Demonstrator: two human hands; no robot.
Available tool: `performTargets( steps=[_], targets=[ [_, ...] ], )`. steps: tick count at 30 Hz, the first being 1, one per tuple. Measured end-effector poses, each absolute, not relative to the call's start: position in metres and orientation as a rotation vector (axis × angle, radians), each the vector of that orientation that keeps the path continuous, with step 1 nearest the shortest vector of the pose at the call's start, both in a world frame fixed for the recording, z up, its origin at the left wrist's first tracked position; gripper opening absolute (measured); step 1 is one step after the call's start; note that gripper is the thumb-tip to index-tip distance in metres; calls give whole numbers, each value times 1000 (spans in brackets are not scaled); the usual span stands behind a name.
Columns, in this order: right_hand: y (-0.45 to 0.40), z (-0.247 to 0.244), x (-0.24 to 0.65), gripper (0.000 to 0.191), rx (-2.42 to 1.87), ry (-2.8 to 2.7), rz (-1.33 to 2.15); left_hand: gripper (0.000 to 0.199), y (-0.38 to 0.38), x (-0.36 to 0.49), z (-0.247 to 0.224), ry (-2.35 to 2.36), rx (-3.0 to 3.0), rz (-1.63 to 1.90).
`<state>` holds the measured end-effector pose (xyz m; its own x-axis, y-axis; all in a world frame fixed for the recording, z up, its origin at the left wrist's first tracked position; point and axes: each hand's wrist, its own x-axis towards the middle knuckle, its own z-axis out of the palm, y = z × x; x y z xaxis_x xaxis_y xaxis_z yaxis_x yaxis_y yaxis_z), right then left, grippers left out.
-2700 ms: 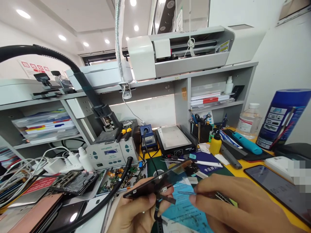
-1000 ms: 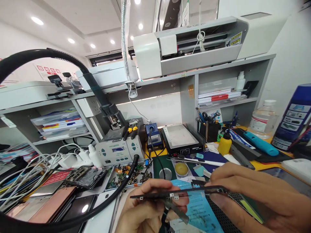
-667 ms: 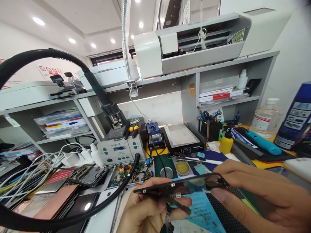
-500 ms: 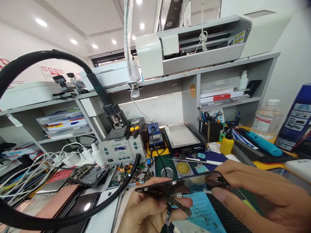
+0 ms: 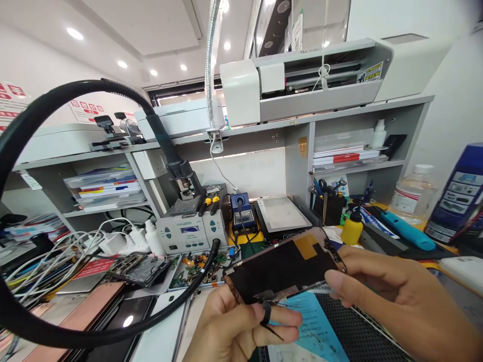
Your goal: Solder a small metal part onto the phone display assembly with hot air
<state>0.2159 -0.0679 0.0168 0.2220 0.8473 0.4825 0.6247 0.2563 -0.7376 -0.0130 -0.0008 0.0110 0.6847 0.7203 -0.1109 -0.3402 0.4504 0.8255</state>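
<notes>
Between my two hands is a phone screen, its dark back side tilted up toward me, with an amber patch near the top right. My left hand is closed on its lower left corner, thumb at the front edge. A black flex cable hangs from that edge over my left fingers. My right hand pinches the right end between thumb and fingers. Below lie a blue printed sheet and a black perforated mat.
A grey hot-air station with a thick black hose looping across the left stands behind. Beside it are a parts tray and a hot plate. Phones and cables crowd the left; a yellow bottle stands right.
The screen has turned from nearly edge-on to showing its back face. Both hands keep hold of it. The camera view has shifted slightly.
</notes>
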Motion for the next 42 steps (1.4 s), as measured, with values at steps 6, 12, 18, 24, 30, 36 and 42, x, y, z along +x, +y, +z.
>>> performTargets(
  steps=[6,12,18,24,30,36,42],
  targets=[
    [-61,15,222,37,-1390,-1414,801,28,-3,-12,22,554,875,683],
    [-53,9,222,32,-1349,-1258,1008,30,-3,-14,20,524,757,677],
    [-52,16,223,38,-1416,-1209,984,36,0,-14,13,563,756,700],
    [-50,21,237,43,-1583,-1402,958,28,1,-11,16,692,769,831],
    [-51,25,231,39,-1613,-1550,1024,35,7,-14,12,781,754,865],
    [-55,25,232,24,-1526,-1555,1009,24,11,-15,12,904,749,961],
    [-55,23,232,16,-1509,-1513,950,21,12,-12,13,932,749,984]
  ],
)
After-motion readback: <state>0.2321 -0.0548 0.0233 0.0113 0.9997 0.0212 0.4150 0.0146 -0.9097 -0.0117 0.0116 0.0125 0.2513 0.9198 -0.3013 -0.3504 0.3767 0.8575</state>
